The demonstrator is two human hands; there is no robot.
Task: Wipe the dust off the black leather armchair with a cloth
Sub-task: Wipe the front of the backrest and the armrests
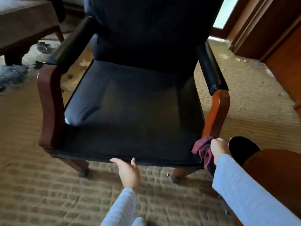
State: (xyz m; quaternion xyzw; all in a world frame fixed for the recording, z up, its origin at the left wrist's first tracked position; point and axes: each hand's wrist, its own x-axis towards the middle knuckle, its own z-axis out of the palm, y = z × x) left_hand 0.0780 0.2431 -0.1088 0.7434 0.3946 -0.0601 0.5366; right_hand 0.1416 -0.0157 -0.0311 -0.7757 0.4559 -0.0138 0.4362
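- L hand: fingers relaxed, straight, tips at seat's front edge; holds nothing.
- R hand: clenched round maroon cloth, at seat's front corner on person's R, by wooden arm post.
- Black leather armchair: faces cam, on tan carpet.
- Brown padded furniture piece: far L.

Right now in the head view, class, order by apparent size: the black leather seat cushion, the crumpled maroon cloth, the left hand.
1. black leather seat cushion
2. left hand and crumpled maroon cloth: too alike to rank, cloth partly hidden
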